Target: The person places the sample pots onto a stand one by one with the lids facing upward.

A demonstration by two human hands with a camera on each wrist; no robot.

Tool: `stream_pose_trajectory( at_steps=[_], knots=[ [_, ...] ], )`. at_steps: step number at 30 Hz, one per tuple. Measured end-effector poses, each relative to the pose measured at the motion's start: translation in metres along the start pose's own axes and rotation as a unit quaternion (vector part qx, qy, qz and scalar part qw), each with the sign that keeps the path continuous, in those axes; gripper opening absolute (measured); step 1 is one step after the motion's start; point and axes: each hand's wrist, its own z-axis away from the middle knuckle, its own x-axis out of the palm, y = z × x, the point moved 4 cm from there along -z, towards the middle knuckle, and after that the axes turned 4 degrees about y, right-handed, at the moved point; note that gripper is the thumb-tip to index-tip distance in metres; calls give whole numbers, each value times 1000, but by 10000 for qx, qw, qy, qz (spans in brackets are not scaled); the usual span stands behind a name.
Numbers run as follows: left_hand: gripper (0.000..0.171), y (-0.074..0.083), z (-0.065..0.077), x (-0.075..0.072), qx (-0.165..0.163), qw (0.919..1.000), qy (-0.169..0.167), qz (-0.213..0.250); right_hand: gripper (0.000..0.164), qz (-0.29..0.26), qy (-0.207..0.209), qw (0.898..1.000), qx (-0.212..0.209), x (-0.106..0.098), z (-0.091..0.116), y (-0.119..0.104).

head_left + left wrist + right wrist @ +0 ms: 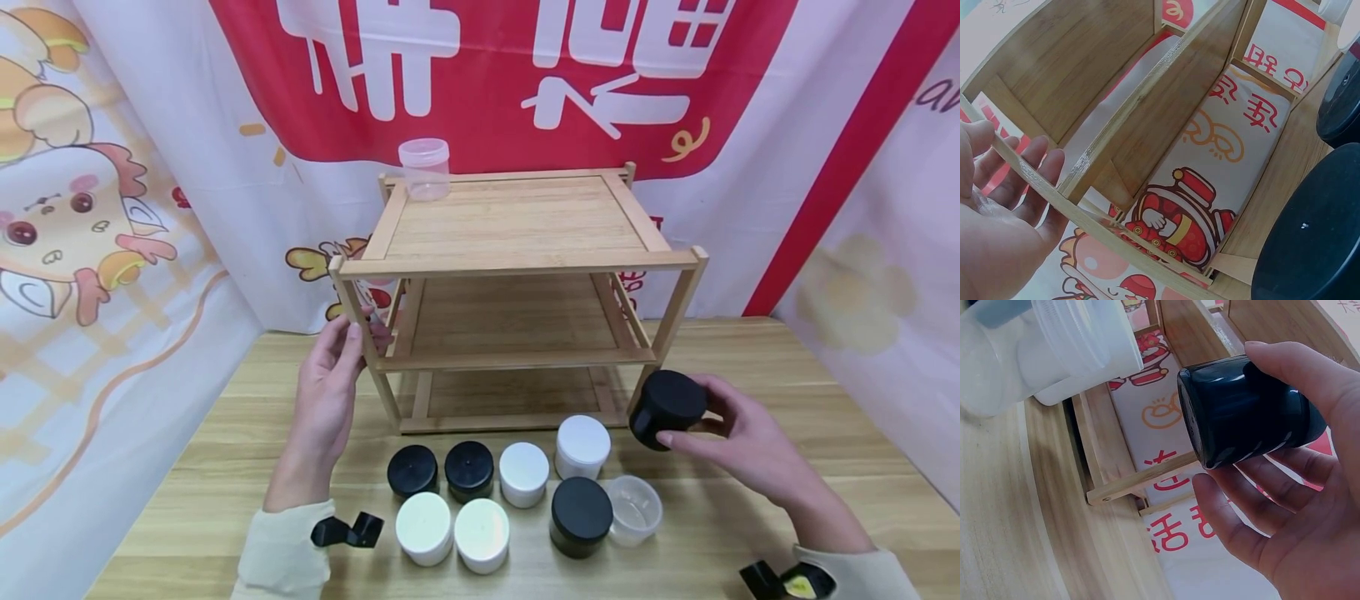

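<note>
A three-tier wooden shelf rack (517, 221) stands on the table. My left hand (333, 358) holds its left front post (1035, 178), the thumb on one side and the fingers behind. My right hand (742, 429) grips a black lidded jar (666, 407) between thumb and fingers, raised beside the rack's right front leg. The same black jar (1244, 412) lies tilted on its side in the right wrist view. On the top tier, at the back left corner, sits a clear jar (426, 171).
In front of the rack stand several jars: small black ones (412, 472), white ones (423, 528), a taller black one (581, 517) and a clear one (634, 510). Printed cloth (172, 167) hangs at the back and both sides.
</note>
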Motion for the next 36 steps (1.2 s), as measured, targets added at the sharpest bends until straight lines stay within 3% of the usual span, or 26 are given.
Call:
stream_pose_trajectory(
  at_steps=[19, 31, 36],
  knots=[
    [46, 1, 1, 0, -22, 10000, -5, -67, 64, -113, 49, 9996, -258, 0, 3, -7],
    [45, 2, 0, 1, -5, 10000, -13, -60, 67, -124, 116, 9997, -179, -3, 2, -11],
    [45, 2, 1, 1, -37, 10000, -14, -53, 66, -230, 149, 9990, -359, -2, 2, -15]
  ],
)
